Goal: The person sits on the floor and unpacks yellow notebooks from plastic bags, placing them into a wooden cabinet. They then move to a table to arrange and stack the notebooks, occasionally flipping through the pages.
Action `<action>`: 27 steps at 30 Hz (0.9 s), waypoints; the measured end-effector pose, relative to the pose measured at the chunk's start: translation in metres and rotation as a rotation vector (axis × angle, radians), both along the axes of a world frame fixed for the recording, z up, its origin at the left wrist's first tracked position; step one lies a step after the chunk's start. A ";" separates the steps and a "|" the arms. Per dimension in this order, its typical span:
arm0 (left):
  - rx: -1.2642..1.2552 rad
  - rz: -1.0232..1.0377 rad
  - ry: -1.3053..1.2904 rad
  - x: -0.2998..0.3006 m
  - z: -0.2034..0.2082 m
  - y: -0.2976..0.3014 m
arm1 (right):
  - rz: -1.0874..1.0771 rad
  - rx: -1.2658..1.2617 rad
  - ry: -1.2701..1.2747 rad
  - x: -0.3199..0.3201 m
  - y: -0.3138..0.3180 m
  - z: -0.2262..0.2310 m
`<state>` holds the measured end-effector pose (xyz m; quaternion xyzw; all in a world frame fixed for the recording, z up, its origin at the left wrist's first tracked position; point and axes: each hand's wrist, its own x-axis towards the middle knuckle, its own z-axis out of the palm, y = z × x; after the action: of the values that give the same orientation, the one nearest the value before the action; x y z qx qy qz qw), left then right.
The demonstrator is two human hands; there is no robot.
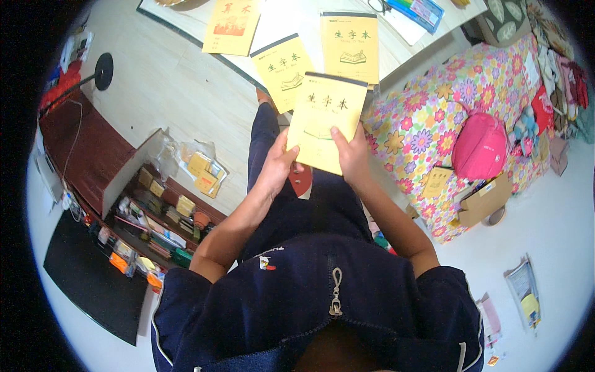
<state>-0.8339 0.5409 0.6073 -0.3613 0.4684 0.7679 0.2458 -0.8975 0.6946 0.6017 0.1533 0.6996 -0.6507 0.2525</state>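
Observation:
A yellow exercise book (322, 118) with a dark top binding is held up in front of me, cover facing me. My left hand (279, 162) grips its lower left edge, thumb on the cover. On the lower right side my right hand (351, 155) pinches it, its thumb also across the cover; the fingers behind are hidden. Just beyond, at the near edge of the white table (297, 15), lie a tilted yellow exercise book (282, 68), another one in a clear sleeve (350, 46), and a yellow book with a red picture (230, 25).
Glasses (377, 6) and a blue pack (418, 12) rest at the table's far right. To the right, a pink backpack (480, 146), a cardboard box (486, 201) and a yellow booklet (437, 181) sit on a floral cover (421, 118). Cluttered shelves (167, 211) stand on the left.

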 end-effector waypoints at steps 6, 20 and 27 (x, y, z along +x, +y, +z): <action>0.181 0.150 -0.152 0.062 -0.002 0.003 | 0.171 -0.062 -0.241 0.053 0.013 -0.009; 0.481 0.480 -0.051 0.128 -0.016 -0.109 | 0.328 -0.122 -0.510 0.095 -0.104 -0.024; 0.239 0.401 0.220 0.203 -0.030 -0.216 | 0.298 0.141 -0.555 0.163 -0.234 -0.014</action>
<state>-0.6312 0.3252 0.5776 -0.3297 0.3173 0.8858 0.0772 -0.7347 0.4611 0.5873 0.2378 0.6620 -0.4899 0.5150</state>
